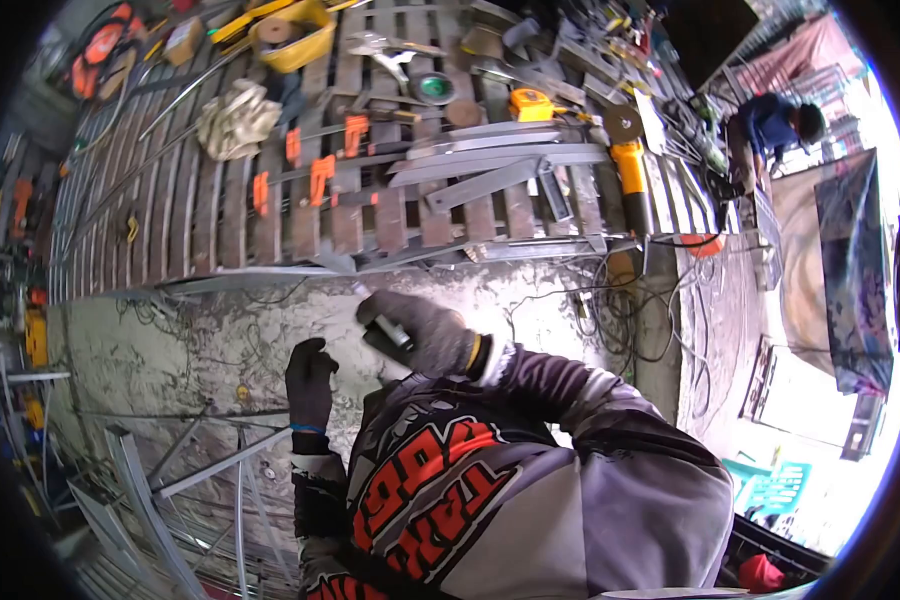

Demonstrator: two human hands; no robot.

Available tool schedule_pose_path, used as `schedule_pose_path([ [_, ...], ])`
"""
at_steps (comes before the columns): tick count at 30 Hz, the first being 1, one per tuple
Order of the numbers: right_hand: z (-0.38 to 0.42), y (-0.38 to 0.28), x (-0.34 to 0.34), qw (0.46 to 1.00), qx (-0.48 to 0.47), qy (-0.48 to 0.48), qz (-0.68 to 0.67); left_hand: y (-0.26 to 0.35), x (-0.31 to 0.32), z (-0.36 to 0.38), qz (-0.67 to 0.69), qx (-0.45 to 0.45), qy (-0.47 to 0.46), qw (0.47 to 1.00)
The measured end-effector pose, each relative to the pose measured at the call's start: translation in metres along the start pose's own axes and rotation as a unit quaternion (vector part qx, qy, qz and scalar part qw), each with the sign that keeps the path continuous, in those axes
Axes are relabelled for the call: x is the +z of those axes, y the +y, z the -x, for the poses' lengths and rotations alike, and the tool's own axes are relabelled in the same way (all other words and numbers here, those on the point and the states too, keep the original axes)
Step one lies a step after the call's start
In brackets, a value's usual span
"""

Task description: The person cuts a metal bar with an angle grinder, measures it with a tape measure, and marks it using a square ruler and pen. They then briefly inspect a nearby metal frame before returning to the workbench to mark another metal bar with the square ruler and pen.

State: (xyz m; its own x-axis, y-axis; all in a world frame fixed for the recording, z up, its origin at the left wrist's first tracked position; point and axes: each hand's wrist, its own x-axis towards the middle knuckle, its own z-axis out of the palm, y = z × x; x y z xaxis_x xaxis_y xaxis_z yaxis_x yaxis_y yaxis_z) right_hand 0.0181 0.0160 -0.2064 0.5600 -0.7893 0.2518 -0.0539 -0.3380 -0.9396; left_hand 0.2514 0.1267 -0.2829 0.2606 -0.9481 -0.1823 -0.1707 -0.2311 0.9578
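Observation:
My right hand [425, 333], in a grey work glove, is closed around a dark pen-like marker [394, 334] with a pale tip pointing up and left. It is in front of my chest, just short of the slatted workbench [200, 235]. My left hand [312, 385], in a dark glove with a blue band at the wrist, is lower and to the left. Its fingers are loosely bent with a gap to the thumb, and nothing shows in them. A steel square [490, 185] and flat metal bars [500, 140] lie on the bench beyond my hands.
Orange clamps [322, 180], a yellow tape measure [532, 105], an angle grinder [630, 175] and a crumpled cloth [238, 118] are on the bench. A welded metal frame [150, 510] stands at lower left. Cables [620, 310] hang at right. Another person [770, 130] bends over at far right.

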Motion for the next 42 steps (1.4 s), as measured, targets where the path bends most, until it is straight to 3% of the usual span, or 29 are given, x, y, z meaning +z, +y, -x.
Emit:
schedule_pose_path([
  [2,0.008,0.018,-0.06,0.991,-0.04,0.102,0.073,0.03,0.046,-0.028,-0.031,0.019,-0.031,0.999],
  [4,0.028,0.043,-0.118,0.983,0.029,0.147,0.104,0.069,0.099,-0.049,-0.065,0.023,-0.074,0.995],
  [5,0.033,0.048,-0.144,0.966,0.016,0.194,0.172,0.08,0.124,-0.061,-0.094,0.03,-0.09,0.991],
  [6,0.038,0.052,-0.169,0.94,0.004,0.241,0.24,0.083,0.146,-0.079,-0.165,0.162,-0.097,0.968],
  [8,0.051,0.058,-0.21,0.892,0.058,0.282,0.348,0.104,0.182,-0.105,-0.255,0.342,-0.064,0.902],
  [10,0.061,0.07,-0.229,0.843,0.141,0.31,0.417,0.127,0.208,-0.125,-0.245,0.318,-0.083,0.912],
  [12,0.058,0.077,-0.236,0.832,0.182,0.312,0.421,0.135,0.23,-0.142,-0.23,0.295,-0.104,0.921],
  [14,0.056,0.101,-0.237,0.816,0.157,0.32,0.454,0.137,0.239,-0.162,-0.253,0.272,-0.128,0.92],
  [16,0.048,0.117,-0.23,0.761,0.177,0.334,0.527,0.14,0.249,-0.179,-0.239,0.288,-0.151,0.915],
  [18,0.041,0.125,-0.224,0.782,0.243,0.312,0.481,0.149,0.257,-0.192,-0.25,0.352,-0.166,0.886],
  [21,0.037,0.125,-0.223,0.778,0.277,0.307,0.473,0.15,0.272,-0.218,-0.265,0.373,-0.197,0.867],
  [23,0.04,0.112,-0.218,0.805,0.312,0.321,0.39,0.145,0.275,-0.236,-0.272,0.413,-0.19,0.848],
  [26,0.061,0.085,-0.219,0.79,0.251,0.409,0.382,0.144,0.275,-0.246,-0.28,0.394,-0.186,0.855],
  [27,0.077,0.071,-0.22,0.792,0.298,0.395,0.358,0.143,0.277,-0.247,-0.309,0.392,-0.206,0.841],
  [28,0.098,0.064,-0.221,0.786,0.255,0.402,0.396,0.142,0.282,-0.244,-0.308,0.396,-0.207,0.84],
  [29,0.117,0.05,-0.221,0.769,0.3,0.39,0.408,0.144,0.291,-0.237,-0.359,0.379,-0.216,0.825],
  [34,0.2,0.02,-0.209,0.755,0.198,0.473,0.41,0.143,0.313,-0.23,-0.472,0.325,-0.228,0.787],
  [39,0.233,0.023,-0.2,0.729,0.195,0.543,0.368,0.14,0.305,-0.236,-0.457,0.339,-0.244,0.785],
  [42,0.242,0.025,-0.203,0.734,0.189,0.552,0.347,0.132,0.293,-0.235,-0.492,0.296,-0.243,0.782],
])
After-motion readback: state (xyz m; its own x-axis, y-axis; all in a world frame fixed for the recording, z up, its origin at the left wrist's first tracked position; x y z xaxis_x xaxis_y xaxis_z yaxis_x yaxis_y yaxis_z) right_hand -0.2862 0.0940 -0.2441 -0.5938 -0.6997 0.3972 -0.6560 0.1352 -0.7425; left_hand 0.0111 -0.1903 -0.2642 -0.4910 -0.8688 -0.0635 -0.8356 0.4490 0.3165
